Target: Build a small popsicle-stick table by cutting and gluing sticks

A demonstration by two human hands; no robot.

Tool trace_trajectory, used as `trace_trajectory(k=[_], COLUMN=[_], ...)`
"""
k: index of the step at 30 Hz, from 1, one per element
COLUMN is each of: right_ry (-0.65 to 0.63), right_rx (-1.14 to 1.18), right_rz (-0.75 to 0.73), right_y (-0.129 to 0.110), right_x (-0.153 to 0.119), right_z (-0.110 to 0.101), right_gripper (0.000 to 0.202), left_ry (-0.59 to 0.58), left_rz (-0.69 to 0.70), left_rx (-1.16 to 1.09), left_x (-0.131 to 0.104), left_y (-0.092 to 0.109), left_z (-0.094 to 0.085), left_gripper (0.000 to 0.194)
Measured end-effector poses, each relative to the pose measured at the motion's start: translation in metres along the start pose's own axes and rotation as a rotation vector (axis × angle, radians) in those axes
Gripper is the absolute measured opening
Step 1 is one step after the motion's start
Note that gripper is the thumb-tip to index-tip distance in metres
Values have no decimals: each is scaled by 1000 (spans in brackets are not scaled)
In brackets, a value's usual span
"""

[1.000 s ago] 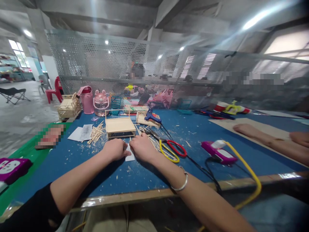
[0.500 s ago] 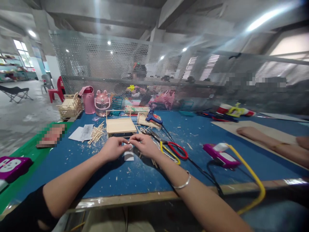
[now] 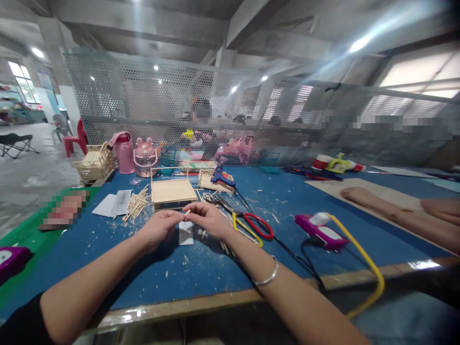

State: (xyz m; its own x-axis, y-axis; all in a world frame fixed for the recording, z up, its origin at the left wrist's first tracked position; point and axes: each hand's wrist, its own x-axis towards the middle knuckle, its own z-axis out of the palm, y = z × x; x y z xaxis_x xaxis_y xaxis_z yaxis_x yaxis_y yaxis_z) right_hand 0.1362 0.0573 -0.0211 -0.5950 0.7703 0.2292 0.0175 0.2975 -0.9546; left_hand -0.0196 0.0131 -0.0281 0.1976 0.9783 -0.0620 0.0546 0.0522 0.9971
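Observation:
Over the front middle of the blue table, my left hand (image 3: 161, 230) and my right hand (image 3: 210, 221) meet at the fingertips. Both are closed in a pinch around a short pale wooden stick (image 3: 187, 212), partly covered by the fingers. Beneath them lies a small white paper (image 3: 186, 234). Just behind my hands stands a small wooden frame model (image 3: 173, 190) with a flat slatted panel. Scissors with red and yellow handles (image 3: 257, 225) lie to the right of my right hand, near a blue glue gun (image 3: 223, 178).
Loose wooden sticks (image 3: 137, 203) and white sheets (image 3: 112, 203) lie left. A purple power strip (image 3: 321, 232) with a yellow cable is at right. Another person's forearm (image 3: 381, 206) rests farther right. Pink bottles (image 3: 124, 155) and a perforated metal screen (image 3: 143, 96) stand behind.
The view has turned slightly to the right, so the scene sits farther left. My hands still meet at the fingertips, and the short stick between them now shows more clearly.

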Motion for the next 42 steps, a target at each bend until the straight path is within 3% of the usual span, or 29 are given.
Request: trace_trajectory(k=[3, 8, 11, 14, 19, 35, 40, 42], right_ry=[-2, 6, -81, -81, -146, -155, -167, -82], right_rx=[-164, -763, -1027, -1188, -1246, -1255, -1052, -873], right_rz=[-34, -147, -159, -123, -127, -95, -102, -90], right_y=[-1, 0, 5, 9, 7, 5, 4, 3], right_x=[0, 3, 5, 4, 0, 1, -2, -3], right_z=[-4, -14, -12, -7, -4, -7, -11, -13], right_gripper=[14, 13, 13, 15, 17, 20, 15, 14], left_ry=[18, 144, 57, -30, -58, -43, 1, 54], left_rz=[27, 188, 159, 114, 78, 46, 66, 70], left_rx=[188, 950, 1241, 1406, 1454, 1401, 1315, 1125], left_x=[0, -1, 1, 5, 9, 10, 11, 10], left_y=[1, 7, 9, 8, 8, 7, 5, 6], left_z=[-2, -10, -8, -4, -2, -1, -4, -8], left_gripper=[36, 46, 48, 46, 48, 44, 42, 43])
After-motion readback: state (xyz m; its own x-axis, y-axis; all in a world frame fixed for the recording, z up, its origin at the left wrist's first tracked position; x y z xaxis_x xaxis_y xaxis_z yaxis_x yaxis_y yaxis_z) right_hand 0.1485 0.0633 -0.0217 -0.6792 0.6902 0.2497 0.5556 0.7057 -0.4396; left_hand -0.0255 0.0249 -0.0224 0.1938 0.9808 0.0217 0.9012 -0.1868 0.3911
